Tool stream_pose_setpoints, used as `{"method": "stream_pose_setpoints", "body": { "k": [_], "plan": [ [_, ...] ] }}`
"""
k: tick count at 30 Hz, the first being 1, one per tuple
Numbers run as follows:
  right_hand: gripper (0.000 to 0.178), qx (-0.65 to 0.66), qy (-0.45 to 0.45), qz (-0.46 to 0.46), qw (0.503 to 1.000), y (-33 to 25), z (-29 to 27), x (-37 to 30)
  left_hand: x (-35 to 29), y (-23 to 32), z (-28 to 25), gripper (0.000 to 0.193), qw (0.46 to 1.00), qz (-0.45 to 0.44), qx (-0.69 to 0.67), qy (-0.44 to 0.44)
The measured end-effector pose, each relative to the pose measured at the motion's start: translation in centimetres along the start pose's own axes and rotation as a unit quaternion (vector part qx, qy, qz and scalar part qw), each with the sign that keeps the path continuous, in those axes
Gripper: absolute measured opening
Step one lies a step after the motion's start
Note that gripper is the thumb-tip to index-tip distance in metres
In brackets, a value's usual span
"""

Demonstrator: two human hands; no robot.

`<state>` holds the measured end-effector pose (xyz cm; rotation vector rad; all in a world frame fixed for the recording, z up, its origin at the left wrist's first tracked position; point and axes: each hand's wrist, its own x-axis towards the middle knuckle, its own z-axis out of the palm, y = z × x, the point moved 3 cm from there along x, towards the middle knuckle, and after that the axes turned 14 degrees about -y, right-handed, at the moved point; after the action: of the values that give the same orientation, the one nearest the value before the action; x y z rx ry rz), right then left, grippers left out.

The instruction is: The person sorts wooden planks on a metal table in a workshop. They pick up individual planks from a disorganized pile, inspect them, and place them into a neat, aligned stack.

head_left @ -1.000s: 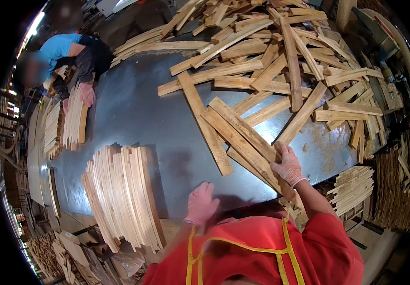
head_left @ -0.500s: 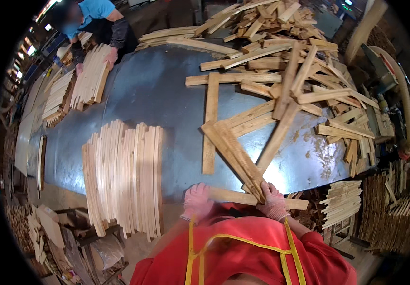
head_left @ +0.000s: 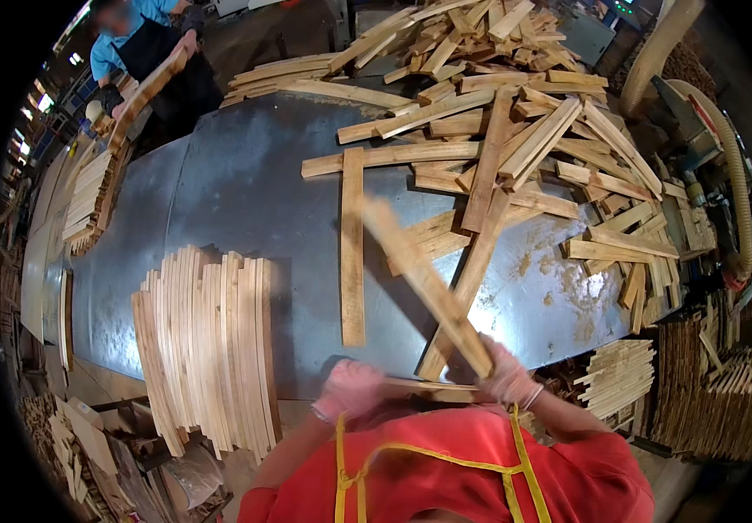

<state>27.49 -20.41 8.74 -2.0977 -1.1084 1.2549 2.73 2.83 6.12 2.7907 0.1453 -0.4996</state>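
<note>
Pinching a slat (head_left: 429, 285) by one end, our right hand (head_left: 507, 376) points its long axis forward-left beyond the fingers; whether our left hand (head_left: 350, 390) grips, we cannot tell.

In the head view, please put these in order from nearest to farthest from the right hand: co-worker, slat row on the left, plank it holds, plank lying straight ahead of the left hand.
From the right hand:
1. Held plank: in the hand, slanting ahead-left.
2. Straight plank: to the left.
3. Slat row: farther left.
4. Co-worker: far upper left.
</note>
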Motion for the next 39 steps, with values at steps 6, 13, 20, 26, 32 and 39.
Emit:
{"method": "stream_pose_setpoints", "body": {
  "k": [6, 13, 20, 26, 32, 39],
  "plan": [
    [0.083, 0.062, 0.415, -0.176, 0.89, -4.5, -28.3, 11.5, -4.1, -4.4, -1.9, 0.037, 0.985, -0.093, -0.084, 0.115],
    [0.061, 0.154, 0.294, -0.328, 0.884, -6.6, -32.0, 24.9, -6.0, -3.5, 3.5, 0.041, 0.711, -0.389, -0.558, 0.177],
    [0.084, 0.268, 0.009, -0.017, 0.963, -11.1, -0.4, 30.1, -10.4, -1.3, 8.2, 0.035, 0.294, -0.26, -0.879, 0.271],
    [0.061, 0.286, -0.016, 0.004, 0.958, -15.4, 8.6, 33.2, -13.6, -0.7, 10.7, 0.039, 0.332, -0.268, -0.879, 0.211],
    [0.06, 0.262, -0.209, -0.032, 0.942, -16.9, 22.9, 23.6, -19.2, -1.3, 7.0, 0.048, 0.763, -0.469, -0.427, 0.127],
    [0.068, 0.203, -0.372, -0.083, 0.902, -21.2, 25.0, 21.1, -31.0, -3.3, 12.1, 0.038, 0.599, -0.649, -0.293, 0.366]
  ]
}}
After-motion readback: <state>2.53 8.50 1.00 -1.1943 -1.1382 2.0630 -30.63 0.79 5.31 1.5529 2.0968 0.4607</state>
